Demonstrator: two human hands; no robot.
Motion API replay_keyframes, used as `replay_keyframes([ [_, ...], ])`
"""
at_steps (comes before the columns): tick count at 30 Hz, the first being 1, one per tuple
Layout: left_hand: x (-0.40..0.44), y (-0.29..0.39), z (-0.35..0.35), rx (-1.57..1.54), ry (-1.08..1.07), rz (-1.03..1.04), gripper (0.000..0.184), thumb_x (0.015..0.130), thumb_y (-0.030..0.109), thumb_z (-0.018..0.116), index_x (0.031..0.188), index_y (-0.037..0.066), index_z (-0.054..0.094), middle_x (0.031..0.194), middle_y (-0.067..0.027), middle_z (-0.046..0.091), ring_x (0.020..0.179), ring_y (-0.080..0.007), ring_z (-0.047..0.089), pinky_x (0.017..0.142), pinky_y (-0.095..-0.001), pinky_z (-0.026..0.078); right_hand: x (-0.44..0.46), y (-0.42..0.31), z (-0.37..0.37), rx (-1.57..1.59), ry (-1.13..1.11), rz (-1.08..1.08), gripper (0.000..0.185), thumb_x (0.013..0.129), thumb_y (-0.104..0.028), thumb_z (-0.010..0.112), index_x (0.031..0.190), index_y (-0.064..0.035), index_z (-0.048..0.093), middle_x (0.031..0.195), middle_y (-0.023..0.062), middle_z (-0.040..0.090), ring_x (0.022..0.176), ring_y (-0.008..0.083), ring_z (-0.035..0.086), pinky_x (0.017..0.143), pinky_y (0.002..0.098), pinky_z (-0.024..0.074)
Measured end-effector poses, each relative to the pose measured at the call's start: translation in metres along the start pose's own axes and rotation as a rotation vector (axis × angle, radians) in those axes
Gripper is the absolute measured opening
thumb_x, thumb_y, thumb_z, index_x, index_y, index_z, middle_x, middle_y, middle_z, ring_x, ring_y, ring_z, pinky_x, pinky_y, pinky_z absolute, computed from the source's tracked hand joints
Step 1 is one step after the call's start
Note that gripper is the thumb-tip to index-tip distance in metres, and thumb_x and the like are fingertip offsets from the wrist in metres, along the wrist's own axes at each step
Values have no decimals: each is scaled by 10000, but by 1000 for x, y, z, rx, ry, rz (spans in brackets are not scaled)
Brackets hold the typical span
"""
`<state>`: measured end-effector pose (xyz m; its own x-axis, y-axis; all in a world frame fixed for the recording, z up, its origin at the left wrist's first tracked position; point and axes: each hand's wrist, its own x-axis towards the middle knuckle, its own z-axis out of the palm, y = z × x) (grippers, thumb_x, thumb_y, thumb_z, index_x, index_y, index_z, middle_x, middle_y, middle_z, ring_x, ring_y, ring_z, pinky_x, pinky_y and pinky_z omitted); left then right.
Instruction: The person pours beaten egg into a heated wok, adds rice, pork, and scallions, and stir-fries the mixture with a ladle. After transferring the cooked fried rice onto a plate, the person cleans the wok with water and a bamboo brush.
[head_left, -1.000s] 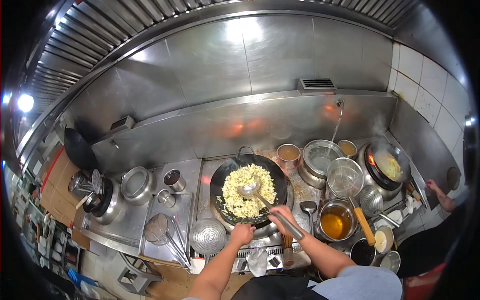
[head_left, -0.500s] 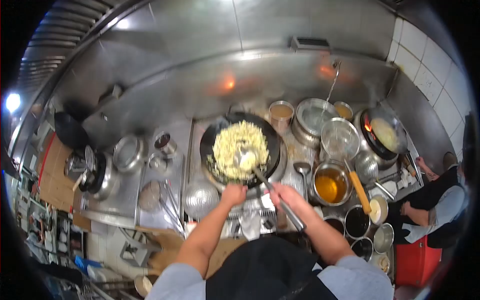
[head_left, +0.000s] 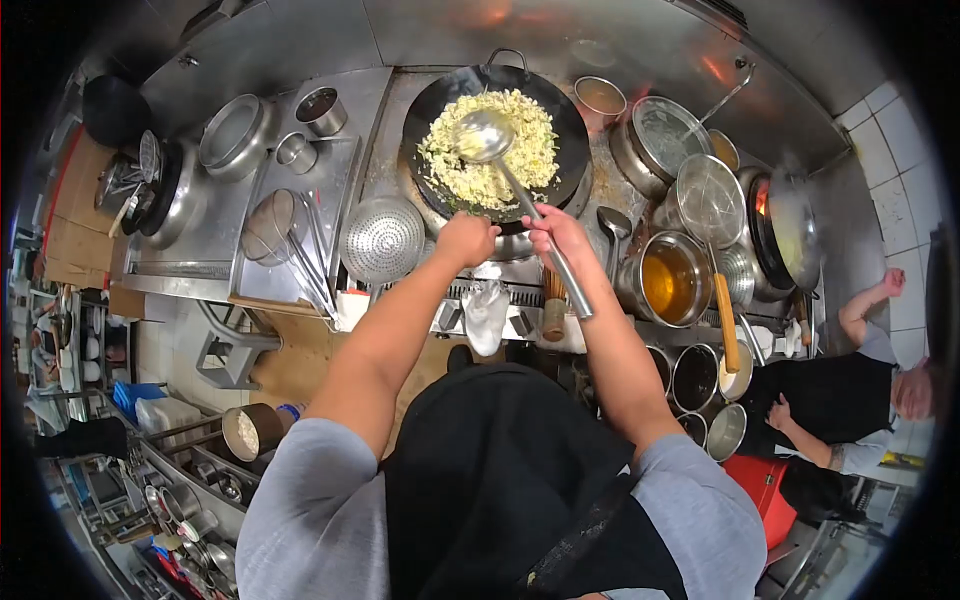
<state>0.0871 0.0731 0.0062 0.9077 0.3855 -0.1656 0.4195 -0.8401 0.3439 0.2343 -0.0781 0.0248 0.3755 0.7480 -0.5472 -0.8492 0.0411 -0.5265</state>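
A black wok (head_left: pixel 568 125) holds pale yellow, rice-like fried food (head_left: pixel 465 185) with small green bits. My left hand (head_left: pixel 468 241) is closed in a fist at the wok's near edge, gripping it there; the exact grip point is hidden under the fingers. In my right hand (head_left: pixel 558 237) is the handle of a long metal ladle (head_left: pixel 484 135), whose bowl lies over the upper left part of the food. A loop handle (head_left: pixel 508 54) stands up at the wok's far side.
To the left lie a perforated skimmer (head_left: pixel 382 240) and a wire strainer (head_left: pixel 270 225). On the right are a pot of amber liquid (head_left: pixel 670 282), a wooden-handled sieve (head_left: pixel 711 200) and a second wok (head_left: pixel 795 230) over flame. A co-worker (head_left: pixel 830 400) stands at far right.
The view has tilted downward, so the stove appears higher. The ladle's bowl has moved from the near part of the food toward its upper left. My left hand stays at the wok's near edge.
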Motion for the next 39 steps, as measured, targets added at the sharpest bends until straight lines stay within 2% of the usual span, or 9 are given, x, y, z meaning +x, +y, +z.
replay_keyframes([
  [4, 8, -13, 11, 28, 35, 87, 449, 1020, 356, 447, 888, 20, 714, 937, -219, 714, 926, -422, 646, 920, -494, 484, -13, 12, 25, -682, 155, -331, 635, 848, 86, 534, 1467, -11, 434, 973, 114, 662, 653, 160, 574, 547, 289, 488],
  [6, 3, -10, 11, 15, 77, 64, 453, 1028, 345, 431, 888, 17, 710, 939, -222, 712, 913, -415, 646, 947, -485, 465, 13, 12, -11, -1022, 276, -833, 671, 816, 42, 573, 1475, -10, 462, 933, 92, 681, 790, 193, 651, 724, 347, 549],
  [10, 5, -12, 18, -20, 83, 57, 447, 1033, 337, 417, 938, 7, 702, 946, -226, 709, 958, -403, 651, 1013, -484, 423, 23, -8, 19, -1439, 486, -932, 668, 764, 7, 585, 1429, 11, 518, 1021, 263, 694, 981, 402, 685, 882, 406, 529],
  [12, 4, -9, 11, 1, 44, 57, 446, 1032, 341, 416, 948, 9, 702, 955, -220, 713, 968, -393, 658, 1023, -477, 419, 49, -2, 21, -1375, 381, -893, 644, 781, -9, 595, 1422, 7, 528, 1037, 307, 681, 995, 458, 668, 883, 421, 531],
  [17, 5, -10, 13, -42, 51, -7, 455, 1023, 368, 435, 968, 21, 724, 1011, -218, 711, 1009, -400, 631, 988, -471, 447, 34, 7, 7, -1319, -81, -689, 680, 789, 20, 576, 1463, -35, 498, 1083, 247, 691, 961, 286, 718, 879, 356, 532],
  [23, -28, 0, 14, -151, 169, -12, 359, 997, 351, 530, 1073, 30, 672, 1117, -163, 650, 1154, -371, 548, 981, -466, 464, -91, 6, -41, -1770, -266, -720, 792, 735, 68, 579, 1504, -71, 448, 1091, 248, 651, 1033, 385, 643, 909, 394, 511],
  [26, -37, 4, 6, -166, 266, 60, 325, 974, 324, 575, 1087, 28, 648, 1111, -150, 608, 1158, -364, 531, 961, -464, 473, -155, -7, -41, -1828, -138, -564, 758, 757, 68, 577, 1490, -98, 483, 1003, 218, 618, 946, 380, 628, 889, 391, 509],
  [32, -44, 16, 1, -252, 328, 70, 285, 951, 285, 614, 1040, 15, 634, 1074, -181, 606, 1102, -389, 529, 951, -479, 460, -154, -4, -87, -1710, 237, -836, 620, 784, 59, 583, 1394, -48, 574, 978, 238, 627, 902, 439, 610, 846, 435, 510],
  [39, -30, 19, 11, -243, 341, 97, 270, 943, 270, 622, 973, 3, 645, 1042, -196, 638, 1068, -404, 552, 921, -497, 472, -195, 29, -36, -1294, 131, -412, 618, 868, 12, 627, 1469, -54, 500, 1151, 186, 691, 1002, 205, 667, 914, 321, 508],
])
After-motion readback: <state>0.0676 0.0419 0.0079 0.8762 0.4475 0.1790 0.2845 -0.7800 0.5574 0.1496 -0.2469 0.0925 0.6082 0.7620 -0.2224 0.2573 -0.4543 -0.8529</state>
